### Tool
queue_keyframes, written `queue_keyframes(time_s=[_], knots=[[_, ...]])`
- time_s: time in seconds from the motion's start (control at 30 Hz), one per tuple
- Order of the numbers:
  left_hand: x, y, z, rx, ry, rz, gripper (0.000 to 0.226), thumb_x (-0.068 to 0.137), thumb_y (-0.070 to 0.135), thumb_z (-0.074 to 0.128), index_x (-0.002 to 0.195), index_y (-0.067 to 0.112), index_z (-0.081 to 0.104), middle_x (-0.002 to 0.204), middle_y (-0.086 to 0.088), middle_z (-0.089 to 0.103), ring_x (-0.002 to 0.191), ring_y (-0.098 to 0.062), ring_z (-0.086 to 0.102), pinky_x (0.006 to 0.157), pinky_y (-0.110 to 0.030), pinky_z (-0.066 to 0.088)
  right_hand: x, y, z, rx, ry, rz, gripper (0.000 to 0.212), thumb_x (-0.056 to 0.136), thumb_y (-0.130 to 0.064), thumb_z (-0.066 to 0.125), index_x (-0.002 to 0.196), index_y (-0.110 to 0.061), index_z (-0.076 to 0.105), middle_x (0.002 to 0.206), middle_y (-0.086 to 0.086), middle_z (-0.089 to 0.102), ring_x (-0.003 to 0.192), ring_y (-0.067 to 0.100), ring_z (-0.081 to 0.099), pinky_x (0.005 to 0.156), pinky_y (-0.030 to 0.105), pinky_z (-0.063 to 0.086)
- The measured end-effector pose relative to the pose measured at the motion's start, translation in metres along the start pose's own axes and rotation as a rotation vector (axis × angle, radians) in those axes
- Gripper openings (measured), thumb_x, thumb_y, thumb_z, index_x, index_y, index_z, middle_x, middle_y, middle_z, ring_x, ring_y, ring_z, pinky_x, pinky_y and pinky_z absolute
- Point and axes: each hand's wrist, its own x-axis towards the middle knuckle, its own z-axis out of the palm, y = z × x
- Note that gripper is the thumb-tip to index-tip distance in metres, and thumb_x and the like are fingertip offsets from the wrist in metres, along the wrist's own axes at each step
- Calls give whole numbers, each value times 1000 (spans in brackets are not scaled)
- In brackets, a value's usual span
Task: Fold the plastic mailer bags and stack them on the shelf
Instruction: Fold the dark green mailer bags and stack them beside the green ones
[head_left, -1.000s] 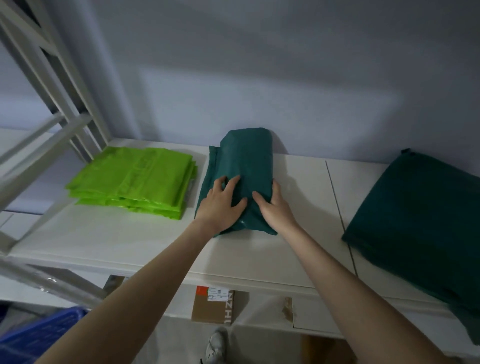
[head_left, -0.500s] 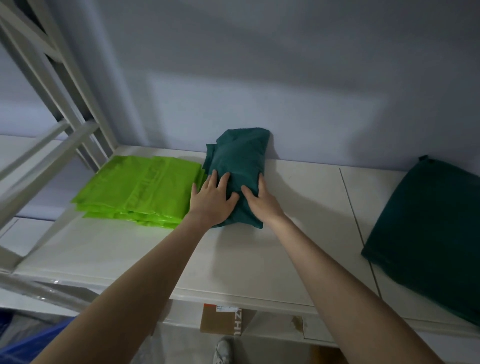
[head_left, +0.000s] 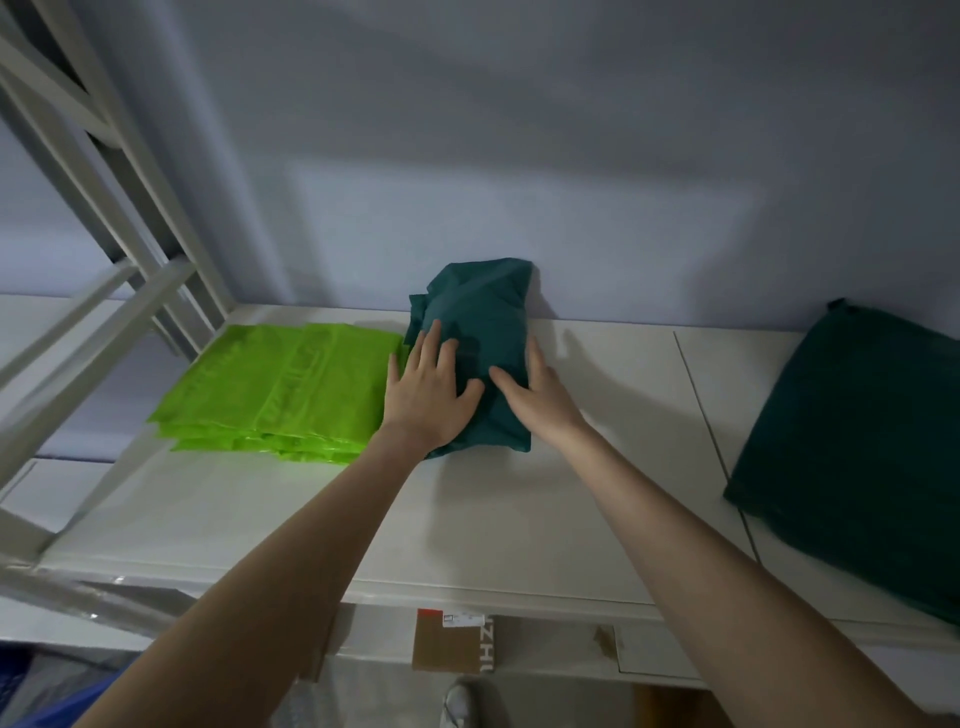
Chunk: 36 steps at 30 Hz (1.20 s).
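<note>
On the shelf (head_left: 467, 519), both flat hands, left hand (head_left: 423, 397) and right hand (head_left: 535, 395), press the puffy folded teal mailer (head_left: 480, 317).

Folded dark teal mailer bundle (head_left: 480, 332): thin plastic film, matt, softly creased.
Lime-green mailer stack (head_left: 280, 389): plastic film, glossy, with sheen along the layered edges.
Large dark green stack (head_left: 857, 441): matt surface, material cannot be told.
Shelf board (head_left: 363, 519): smooth, off-white, low sheen.
Rack uprights (head_left: 119, 192): white-painted, smooth.
Box below the shelf (head_left: 452, 647): brown cardboard, matt, with a paper label.
</note>
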Motion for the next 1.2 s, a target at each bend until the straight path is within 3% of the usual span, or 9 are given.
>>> queue_keyframes(time_s=[0.1,0.2,0.4,0.7,0.93,1.2], knots=[[-2,13,-3,7,15,53,60,94,43,34,148,19,18,159,-1,-1,147,-18,-1,118,-48,0,-12,-1,-15,-50,42,-5,81,87,-55,48,149,-32,1,153,7,23,136,27,33,108,40,33],[-5,29,-5,13,22,110,61,96,44,31,150,20,14,159,-1,-2,146,-17,-4,117,-46,-2,-20,6,-33,-102,114,-71,78,91,-49,48,150,-27,3,155,6,20,141,25,24,110,39,28],[-20,82,-5,6,10,197,63,96,47,26,151,20,10,159,1,-4,146,-15,-8,116,-44,-6,-57,24,-86,-105,241,-152,72,93,-43,48,150,-26,7,154,4,24,141,22,25,110,37,27],[-48,181,-1,0,-28,367,62,97,50,21,151,24,2,159,1,-9,146,-16,-10,117,-43,-6,-123,64,-186,-136,409,-116,65,95,-42,45,150,-20,17,155,3,24,141,21,24,113,36,24],[-56,246,20,23,-69,458,62,97,52,20,150,26,1,159,-1,-9,146,-20,-9,116,-42,-6,-172,117,-259,-146,527,14,65,94,-40,48,149,-20,19,155,4,23,141,23,26,115,42,25],[-50,286,64,-12,-233,473,65,96,50,31,150,24,9,158,-9,4,146,-26,6,117,-41,7,-198,188,-306,-160,593,231,68,94,-38,48,150,-17,17,155,6,20,142,25,21,115,38,21]])
